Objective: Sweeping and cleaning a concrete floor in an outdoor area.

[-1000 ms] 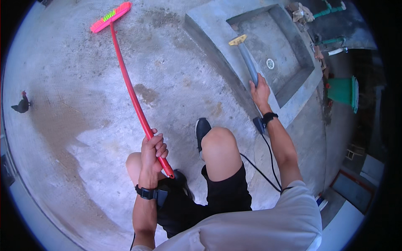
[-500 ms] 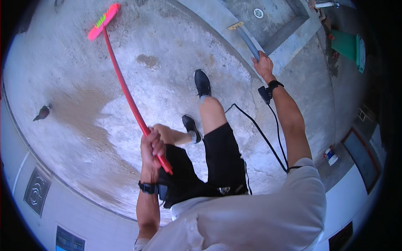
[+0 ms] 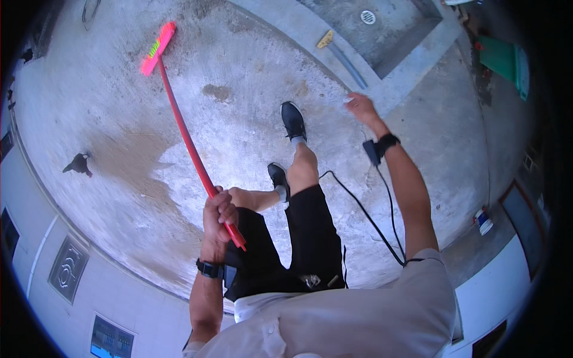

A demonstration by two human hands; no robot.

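Observation:
My left hand (image 3: 219, 215) grips the upper end of a red broom handle (image 3: 185, 137); the pink and green bristled head (image 3: 158, 49) rests on the concrete floor at upper left. My right hand (image 3: 362, 107) hangs open, slightly blurred, just below a tool with a grey handle (image 3: 347, 64) and yellow head (image 3: 325, 39). That tool lies along the rim of a raised concrete basin (image 3: 394, 89), which has a round white drain (image 3: 367, 17). Both wrists carry black straps with devices, and a black cable hangs by my right forearm.
A dark chicken (image 3: 77, 164) stands at left near a dirt patch. At right are a green bucket (image 3: 498, 62) and a small white container (image 3: 483, 221). A white wall (image 3: 77, 316) with metal-framed openings curves along the lower left. My legs and shoes are below the basin.
My right hand has let go of the grey-handled tool and come away from it, leaving it on the basin rim. My left hand still holds the broom. The view has shifted, showing more wall.

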